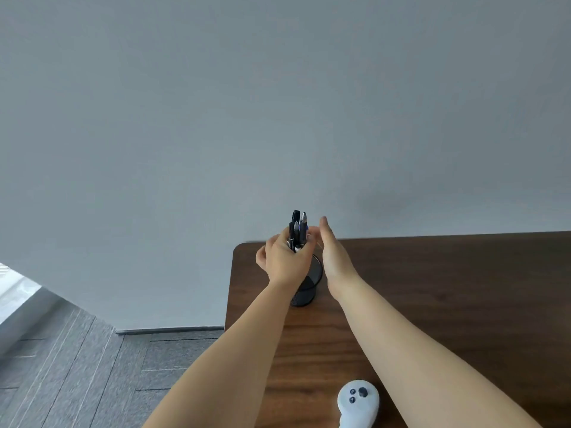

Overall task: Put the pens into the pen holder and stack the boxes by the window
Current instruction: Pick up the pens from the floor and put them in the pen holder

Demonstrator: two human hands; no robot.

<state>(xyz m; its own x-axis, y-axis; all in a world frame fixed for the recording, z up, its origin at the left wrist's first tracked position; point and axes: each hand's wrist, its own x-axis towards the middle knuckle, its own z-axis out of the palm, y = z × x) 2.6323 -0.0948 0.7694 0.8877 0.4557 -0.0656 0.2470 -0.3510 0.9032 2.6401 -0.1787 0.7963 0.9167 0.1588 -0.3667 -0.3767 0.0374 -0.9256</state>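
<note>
1. At the far left edge, a bright strip of pale curtain or window (14,291) meets the floor; I cannot tell which it is.
2. The floor (77,372) is grey, laid in ribbed rectangular tiles, and a grey baseboard (170,329) runs along its far side.
3. A plain grey-blue wall (278,103) fills the upper part of the view.
4. The surface (448,291) is dark brown wood with a rounded far-left corner, set against the wall.
5. The left hand (285,259) has its fingers curled round a bundle of pens (297,231) and grips them upright.
6. The pens are dark and silver, and their top ends stand above the fingers. Any print on them is too small to read, and their lower ends are hidden behind the hand.
7. The pen holder (306,288) is a black mesh cup standing near the far-left corner, directly under the left hand.
8. The right hand (332,254) is held flat with straight fingers, just beside the pens and holder, holding nothing.
9. A white controller (358,403) with dark buttons and a thumbstick lies at the near edge, between the forearms.
</note>
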